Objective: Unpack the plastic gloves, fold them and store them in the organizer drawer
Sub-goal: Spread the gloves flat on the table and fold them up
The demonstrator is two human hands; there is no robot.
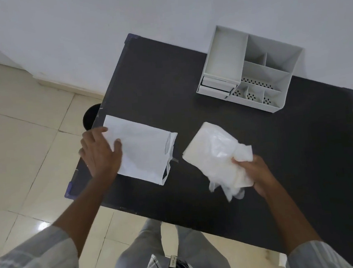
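A flat white plastic package [145, 151] lies on the left part of the black table [280, 156]. My left hand [100, 153] rests flat on its left end, fingers spread, gripping nothing. My right hand [258, 175] grips a bunch of translucent white plastic gloves [216, 156] by their near end; the far end of the bunch lies on the table to the right of the package. The white organizer [248, 67] stands at the table's far right, with its small drawers [216, 87] at its front left pulled slightly out.
The organizer has several open compartments on top, some with perforated bottoms. A dark round bin [91, 117] stands on the tiled floor beyond the table's left edge. A white wall runs behind the table. My legs are at the near edge.
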